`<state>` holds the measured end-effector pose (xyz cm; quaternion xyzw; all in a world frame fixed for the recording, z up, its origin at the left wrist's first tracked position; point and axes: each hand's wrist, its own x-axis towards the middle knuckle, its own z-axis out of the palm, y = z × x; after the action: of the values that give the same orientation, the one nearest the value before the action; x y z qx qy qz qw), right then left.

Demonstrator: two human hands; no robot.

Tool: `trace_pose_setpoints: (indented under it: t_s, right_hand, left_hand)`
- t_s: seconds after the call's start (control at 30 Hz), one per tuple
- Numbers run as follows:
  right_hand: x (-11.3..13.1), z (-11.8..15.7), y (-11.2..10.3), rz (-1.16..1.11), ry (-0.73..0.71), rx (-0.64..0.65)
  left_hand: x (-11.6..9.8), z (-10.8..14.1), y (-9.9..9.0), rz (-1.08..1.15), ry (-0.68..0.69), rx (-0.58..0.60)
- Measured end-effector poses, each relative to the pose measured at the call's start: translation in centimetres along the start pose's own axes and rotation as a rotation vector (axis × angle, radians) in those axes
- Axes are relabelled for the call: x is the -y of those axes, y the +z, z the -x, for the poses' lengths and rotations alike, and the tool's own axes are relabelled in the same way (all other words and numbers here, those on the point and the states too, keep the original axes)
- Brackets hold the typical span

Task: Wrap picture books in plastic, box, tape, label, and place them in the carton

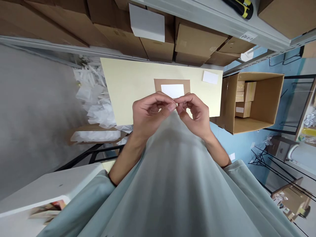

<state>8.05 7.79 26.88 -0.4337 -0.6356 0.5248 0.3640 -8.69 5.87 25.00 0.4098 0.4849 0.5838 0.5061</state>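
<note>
from my remote seat i see the bare left hand [148, 113] and bare right hand [196, 113] with fingertips meeting and thumbs drawn close to forefingers, though i cannot tell whether either is clamped on anything. a flat brown cardboard piece [172, 81] bearing a smooth white rectangle [172, 89] lies mid-way along the pale yellow, smooth tabletop [130, 85], partly hidden behind them. crumpled, filmy white plastic [98, 112] is heaped off the tabletop's left end, and an open, square-edged cardboard box [228, 102] stands by its right.

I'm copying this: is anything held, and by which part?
Can't tell: left hand and right hand pinch close together; anything between them is too small to see.
</note>
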Motion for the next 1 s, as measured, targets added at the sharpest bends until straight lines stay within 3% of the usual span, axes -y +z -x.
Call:
trace_pose_setpoints:
  t_s: [0.43, 1.0]
  right_hand:
    - [1.3, 0.7, -0.7, -0.024, 0.082, -0.056]
    - [0.3, 2.0, -2.0, -0.045, 0.004, -0.022]
  left_hand:
    - [-0.7, 1.6, 1.6, -0.079, 0.093, -0.019]
    - [-0.7, 2.3, 2.4, 0.012, -0.037, 0.013]
